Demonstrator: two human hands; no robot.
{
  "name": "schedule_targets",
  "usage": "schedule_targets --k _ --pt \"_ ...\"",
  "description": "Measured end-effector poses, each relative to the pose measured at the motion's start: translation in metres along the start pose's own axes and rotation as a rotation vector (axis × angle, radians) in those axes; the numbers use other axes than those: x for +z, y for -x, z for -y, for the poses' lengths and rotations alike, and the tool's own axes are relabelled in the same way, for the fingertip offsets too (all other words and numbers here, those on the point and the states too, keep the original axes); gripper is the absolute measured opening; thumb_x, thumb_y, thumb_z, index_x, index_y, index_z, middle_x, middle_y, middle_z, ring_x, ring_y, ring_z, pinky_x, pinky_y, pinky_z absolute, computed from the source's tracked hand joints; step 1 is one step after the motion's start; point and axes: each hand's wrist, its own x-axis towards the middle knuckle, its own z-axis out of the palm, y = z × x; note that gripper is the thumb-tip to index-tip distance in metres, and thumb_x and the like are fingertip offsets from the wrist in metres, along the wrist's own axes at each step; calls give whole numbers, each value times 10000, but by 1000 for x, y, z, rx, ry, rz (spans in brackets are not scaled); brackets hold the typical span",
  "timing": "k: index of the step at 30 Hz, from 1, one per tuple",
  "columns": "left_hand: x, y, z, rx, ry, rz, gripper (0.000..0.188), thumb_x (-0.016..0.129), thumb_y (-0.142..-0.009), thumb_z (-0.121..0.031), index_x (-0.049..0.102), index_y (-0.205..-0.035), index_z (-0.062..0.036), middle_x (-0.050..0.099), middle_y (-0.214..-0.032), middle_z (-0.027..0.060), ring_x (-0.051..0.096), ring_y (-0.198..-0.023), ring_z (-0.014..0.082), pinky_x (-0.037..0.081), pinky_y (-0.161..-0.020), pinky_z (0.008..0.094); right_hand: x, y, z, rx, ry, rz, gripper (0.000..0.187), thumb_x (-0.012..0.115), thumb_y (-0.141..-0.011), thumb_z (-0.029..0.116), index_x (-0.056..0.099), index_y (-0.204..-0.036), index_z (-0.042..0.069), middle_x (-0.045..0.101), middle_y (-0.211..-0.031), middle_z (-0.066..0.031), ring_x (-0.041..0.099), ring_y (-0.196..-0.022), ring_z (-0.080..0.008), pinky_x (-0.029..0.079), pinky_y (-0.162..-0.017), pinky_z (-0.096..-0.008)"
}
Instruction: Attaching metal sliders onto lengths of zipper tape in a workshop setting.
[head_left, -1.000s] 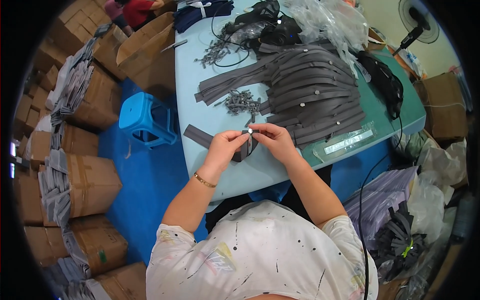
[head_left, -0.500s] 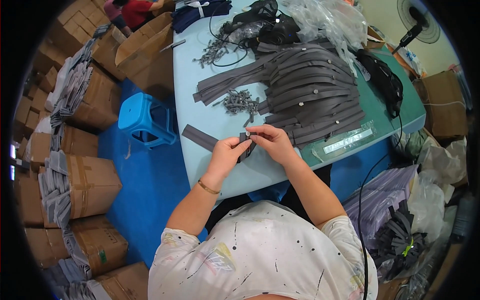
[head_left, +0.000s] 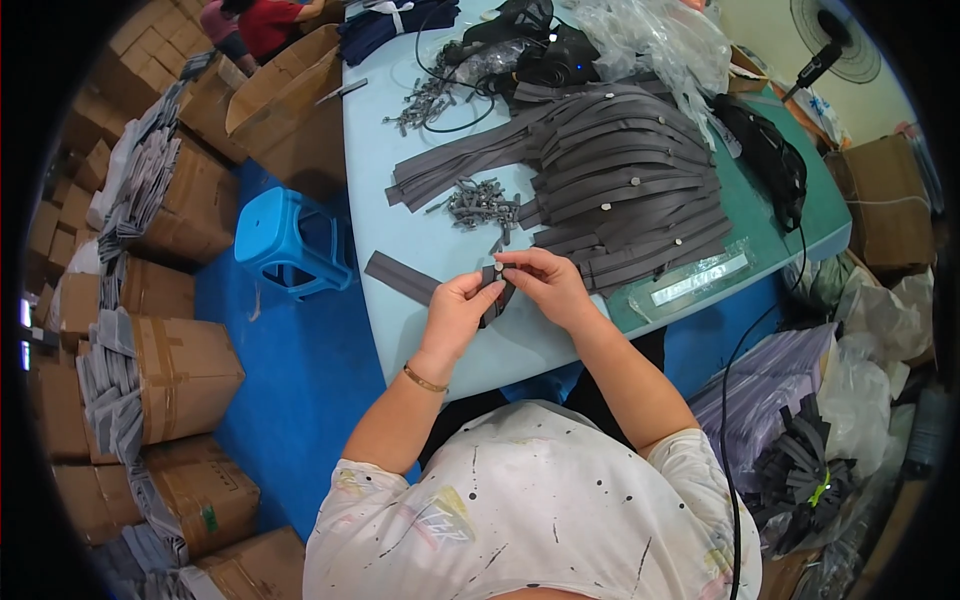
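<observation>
My left hand [head_left: 456, 312] and my right hand [head_left: 552, 284] meet over the near edge of the table. Between their fingertips they pinch a dark grey zipper strip [head_left: 489, 312], with a small silvery piece [head_left: 498, 267] at its top. Both thumbs and index fingers are closed on it. A flat grey length of tape [head_left: 400, 276] lies to the left of my left hand; whether it joins the held strip is hidden. Just beyond my hands sits a pile of small grey zipper pulls [head_left: 482, 205]. A broad stack of grey zipper strips [head_left: 625, 160] spreads behind my right hand.
More small pulls [head_left: 425, 105], a black cable and clear plastic bags [head_left: 650, 40] lie at the table's far side. A black bag [head_left: 765, 165] rests at right. A blue stool [head_left: 275, 235] and cardboard boxes [head_left: 190, 375] stand left. Another person [head_left: 268, 25] is at far left.
My hands keep the same pinch on the strip, with only a very slight shift. The whole view has moved a little; the piles on the table look the same.
</observation>
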Motion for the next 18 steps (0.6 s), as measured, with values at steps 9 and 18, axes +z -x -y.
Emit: schedule_targets --k 9,18 --pt "-6 -1 2 -28 -75 29 144 625 -844 -132 656 -843 9 584 -690 -44 453 -599 4 342 -505 169 2 0 0 5 -6 8 239 598 -833 2 642 -1064 45 575 -899 11 523 -809 -50 415 -718 -187" --pt "-5 0 1 -68 -64 82 146 616 -851 -125 656 -864 15 583 -736 -45 457 -629 13 347 -536 176 -4 2 3 11 206 39 241 598 -838 26 634 -1075 50 589 -878 1 548 -788 -59 444 -703 -198"
